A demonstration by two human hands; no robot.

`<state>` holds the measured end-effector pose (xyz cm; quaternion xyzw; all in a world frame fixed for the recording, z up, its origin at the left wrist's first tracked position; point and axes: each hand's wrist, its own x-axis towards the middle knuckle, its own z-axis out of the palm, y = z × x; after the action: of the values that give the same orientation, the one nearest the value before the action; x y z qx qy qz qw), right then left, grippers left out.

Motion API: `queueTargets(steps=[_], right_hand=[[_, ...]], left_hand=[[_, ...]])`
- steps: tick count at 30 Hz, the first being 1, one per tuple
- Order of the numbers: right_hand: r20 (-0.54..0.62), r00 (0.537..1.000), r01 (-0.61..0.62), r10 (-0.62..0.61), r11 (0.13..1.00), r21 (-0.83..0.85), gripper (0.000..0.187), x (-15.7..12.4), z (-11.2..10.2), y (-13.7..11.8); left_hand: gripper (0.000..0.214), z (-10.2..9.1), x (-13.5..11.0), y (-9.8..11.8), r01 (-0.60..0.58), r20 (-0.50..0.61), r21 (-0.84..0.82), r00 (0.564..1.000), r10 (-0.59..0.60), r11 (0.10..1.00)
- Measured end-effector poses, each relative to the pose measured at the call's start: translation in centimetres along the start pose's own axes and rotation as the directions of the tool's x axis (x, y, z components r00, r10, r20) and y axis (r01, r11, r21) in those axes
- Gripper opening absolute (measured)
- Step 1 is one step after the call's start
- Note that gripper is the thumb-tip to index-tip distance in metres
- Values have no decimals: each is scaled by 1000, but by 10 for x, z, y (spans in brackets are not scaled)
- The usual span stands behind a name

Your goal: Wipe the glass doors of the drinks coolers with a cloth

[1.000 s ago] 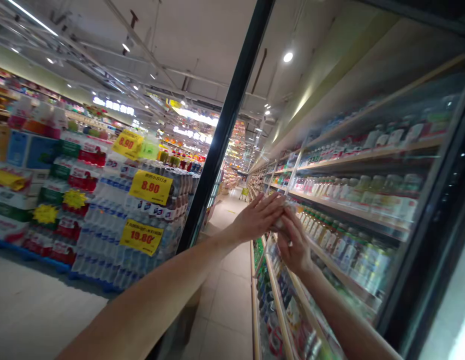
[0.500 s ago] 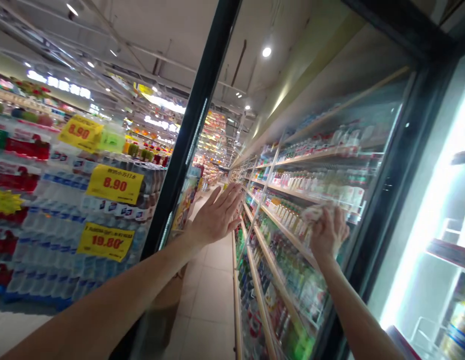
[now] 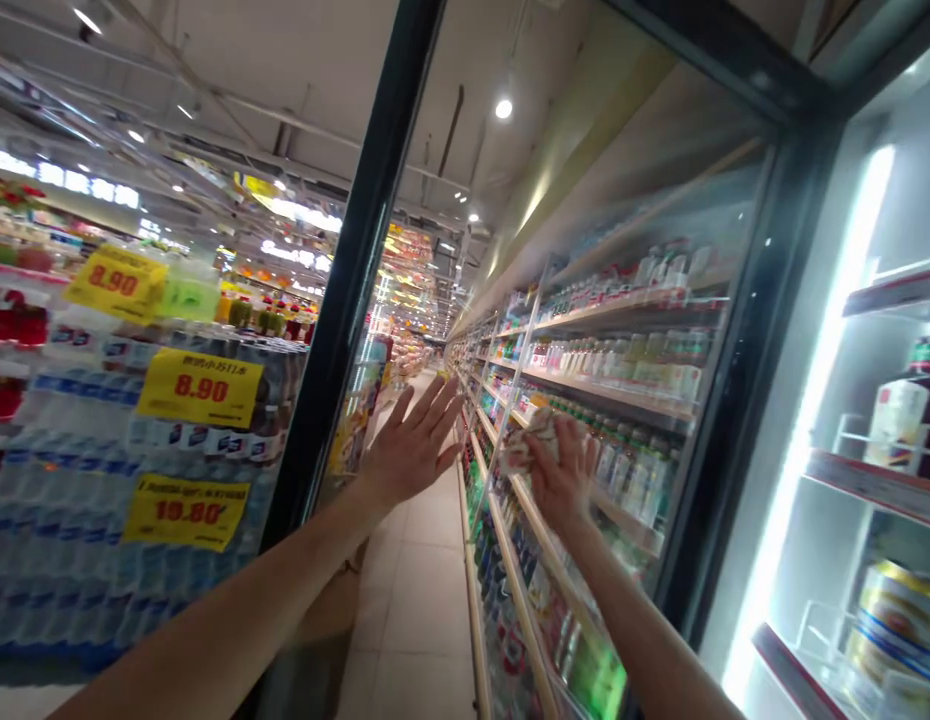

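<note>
A glass door in a dark frame [image 3: 343, 270] stands swung out in front of me. My left hand [image 3: 411, 442] is raised flat at the pane with its fingers spread, holding nothing. To its right, my right hand [image 3: 564, 470] presses a crumpled pale cloth [image 3: 526, 445] at the same glass, fingers over the cloth. Shelves of bottled drinks [image 3: 637, 465] show in and behind the pane; whether they are reflected or seen through it I cannot tell.
At right the lit cooler holds a dark bottle [image 3: 904, 410] and a gold-topped can [image 3: 896, 625] on shelves. Stacked water bottles [image 3: 67, 510] with yellow price signs [image 3: 200, 388] stand at left. A tiled aisle [image 3: 412, 570] shows through the glass.
My right hand and the cloth have moved left across the glass, closer to my left hand. My left hand stays spread on the pane. The view has turned slightly right.
</note>
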<state>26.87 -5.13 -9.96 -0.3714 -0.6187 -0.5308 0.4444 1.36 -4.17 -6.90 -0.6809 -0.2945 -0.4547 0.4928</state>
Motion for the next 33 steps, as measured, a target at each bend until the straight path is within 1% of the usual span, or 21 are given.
queueTargets(steps=[1, 2, 3, 4, 5, 6, 7, 8, 9, 11, 13, 15, 18, 20, 21, 23, 25, 27, 29, 31, 33], right_hand=[[-16, 993, -114, 113, 993, -29, 37, -9, -4, 23], [-45, 965, -259, 257, 965, -48, 37, -17, -9, 46], [-103, 905, -420, 414, 906, -46, 39, -23, -12, 67], [-177, 813, -566, 555, 824, -16, 42, -28, -13, 84], [-250, 711, -671, 657, 740, 34, 44, -30, -14, 96], [-309, 626, -729, 716, 678, 96, 45, -29, -12, 101], [-346, 575, -745, 741, 649, 153, 45, -27, -10, 100], [-364, 561, -735, 743, 650, 195, 45, -23, -8, 95], [-364, 577, -710, 732, 669, 219, 43, -18, -5, 88], [-344, 642, -651, 685, 724, 228, 40, -8, -4, 73], [-338, 687, -611, 644, 763, 211, 39, 0, -11, 72], [-357, 714, -583, 603, 794, 174, 39, 3, -25, 90], [-402, 733, -575, 549, 816, 67, 38, 1, -49, 136], [-385, 760, -566, 523, 825, 3, 37, -2, -54, 154], [-357, 780, -555, 513, 832, -16, 38, -4, -52, 155], [-280, 823, -521, 494, 854, -22, 40, -8, -39, 135], [-209, 874, -453, 440, 891, -18, 42, -11, -20, 92], [-112, 952, -286, 285, 958, 8, 43, -14, -4, 44], [-48, 989, -137, 139, 990, 33, 41, -17, 3, 9], [-21, 997, -73, 74, 995, 64, 34, -21, 3, 2], [-29, 993, -109, 112, 989, 95, 23, -26, -5, 23]], left_hand=[[56, 0, -1, 1, 2, 1, 6, 1000, -2, 1000], [56, 1, -2, 1, 3, 0, 12, 1000, -3, 1000], [56, 1, -3, 1, 5, -1, 17, 1000, -5, 1000], [57, 2, -3, 2, 5, -1, 20, 1000, -5, 1000], [57, 2, -4, 2, 6, -1, 24, 1000, -6, 1000], [58, 3, -4, 2, 8, -2, 27, 1000, -8, 1000], [58, 4, -5, 1, 12, -4, 29, 1000, -12, 1000], [58, 4, -5, 1, 12, -9, 31, 1000, -11, 999], [57, 5, -5, 1, 10, -11, 32, 1000, -10, 999], [57, 5, -5, 0, 8, -9, 32, 1000, -7, 999], [57, 4, -5, 0, 4, 5, 20, 1000, -4, 1000], [58, 3, -4, 0, 6, 17, 6, 1000, -7, 1000], [59, 1, -3, 1, 14, 21, -22, 1000, -14, 1000], [59, 2, -3, 1, 23, 20, -35, 1000, -22, 999], [59, 2, -3, 1, 25, 20, -39, 1000, -25, 999], [58, 4, -3, 1, 30, 14, -45, 999, -30, 999], [58, 5, -3, 0, 35, 16, -55, 999, -34, 998], [59, 7, -3, 0, 44, 26, -66, 999, -42, 997], [61, 10, -3, -1, 48, 28, -80, 999, -46, 996], [63, 13, -2, -2, 44, 17, -87, 999, -43, 995], [65, 17, -2, -4, 28, 4, -82, 1000, -27, 996]])
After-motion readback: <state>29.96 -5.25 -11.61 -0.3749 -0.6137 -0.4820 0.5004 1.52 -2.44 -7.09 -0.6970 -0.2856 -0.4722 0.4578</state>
